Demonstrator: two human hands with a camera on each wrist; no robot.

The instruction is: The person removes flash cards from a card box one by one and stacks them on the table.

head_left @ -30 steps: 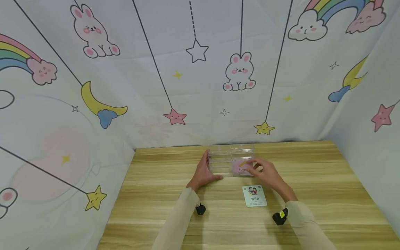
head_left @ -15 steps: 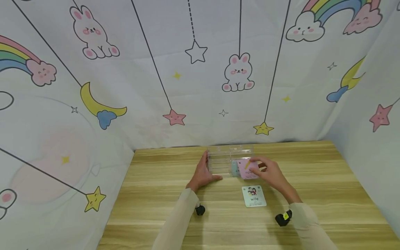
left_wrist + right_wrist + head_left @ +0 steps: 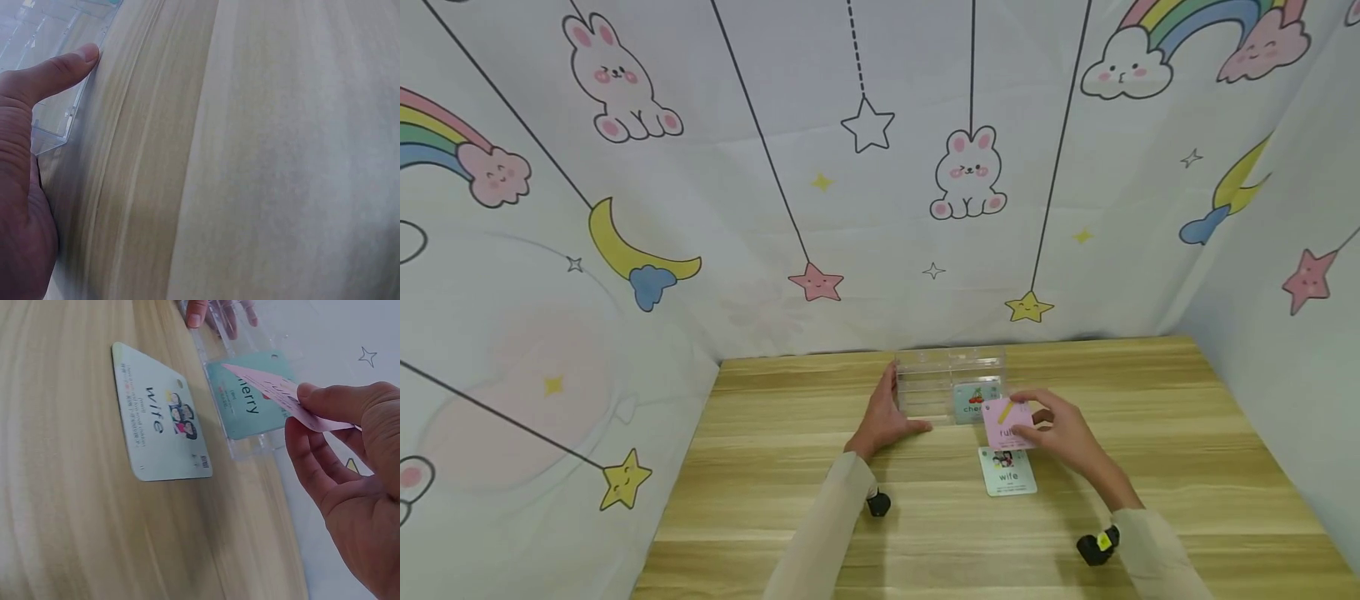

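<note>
My right hand (image 3: pixel 1063 433) pinches the pink ruler card (image 3: pixel 1009 423) in its grip, held above the bench (image 3: pixel 775 517), just near-side of the clear card box (image 3: pixel 951 383) and over the wife card (image 3: pixel 1007 472). My left hand (image 3: pixel 883 417) rests open-fingered against the box's left end. A cherry card (image 3: pixel 250 403) lies inside the box.

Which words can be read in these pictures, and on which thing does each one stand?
"wife": white card lying on the table.
"cherry", partly covered: teal card in the clear box.
"rul...", rest hidden: pink card pinched by the right hand.
Small print on the white card: too small to read.
</note>
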